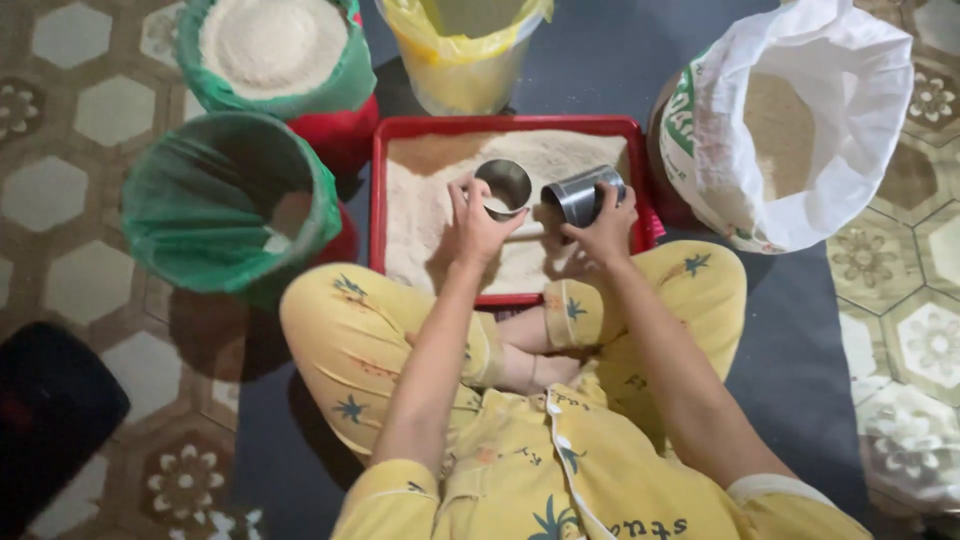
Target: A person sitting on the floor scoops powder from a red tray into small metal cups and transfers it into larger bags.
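A red square tray (378,190) lies on the floor in front of my crossed legs, filled with pale powdery grain. My left hand (477,225) grips a round metal cup (503,187) held upright over the tray's middle. Just to its right, my right hand (605,225) holds a second metal cup (580,195) tilted on its side, its mouth turned toward the first cup. The two cups are close together above the grain.
A green-lined bucket (225,205) stands left of the tray, another full of white grain (275,50) behind it. A yellow-lined bucket (465,50) sits at the back. A white sack (800,120) of brownish grain stands at the right. A dark object (50,410) lies at the lower left.
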